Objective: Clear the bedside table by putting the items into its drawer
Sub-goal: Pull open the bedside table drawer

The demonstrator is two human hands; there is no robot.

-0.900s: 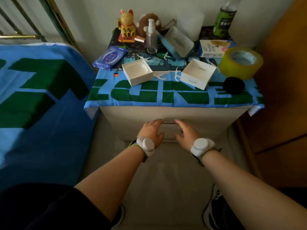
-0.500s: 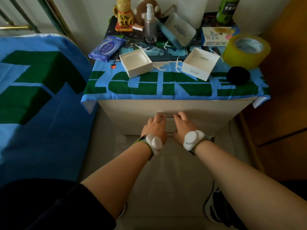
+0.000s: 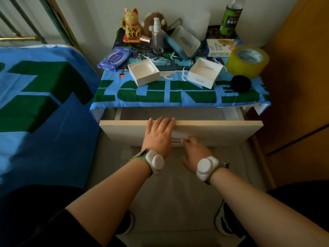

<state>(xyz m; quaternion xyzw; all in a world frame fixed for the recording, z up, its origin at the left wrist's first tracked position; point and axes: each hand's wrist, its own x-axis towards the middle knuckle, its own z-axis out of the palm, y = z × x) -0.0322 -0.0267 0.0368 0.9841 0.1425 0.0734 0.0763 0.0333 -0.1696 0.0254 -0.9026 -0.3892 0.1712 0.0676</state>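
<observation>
The bedside table's drawer (image 3: 222, 130) stands pulled partly out, and a strip of its pale inside shows. My left hand (image 3: 158, 134) lies over the drawer front's top edge with its fingers hooked on it. My right hand (image 3: 194, 152) is lower on the drawer front, fingertips at the handle (image 3: 176, 140). On the blue-green cloth (image 3: 160, 97) covering the table top lie two open white boxes (image 3: 143, 72) (image 3: 204, 73), a blue wipes pack (image 3: 114, 58), a spray bottle (image 3: 157, 39), a yellow tape roll (image 3: 247, 60), a black round thing (image 3: 240, 83) and a gold cat figure (image 3: 130, 26).
A bed with a blue-green cover (image 3: 39, 107) runs along the left, its brass frame (image 3: 19, 38) behind. A wooden door or cabinet (image 3: 300, 86) closes in the right side. A green bottle (image 3: 230, 16), a teal case (image 3: 184, 42) and a small carton (image 3: 221, 47) crowd the table's back. My shoes (image 3: 223, 221) stand on the floor below.
The drawer has slid out towards me from fully closed. My left hand went from the handle up to the drawer front's top edge; my right hand stayed at the handle.
</observation>
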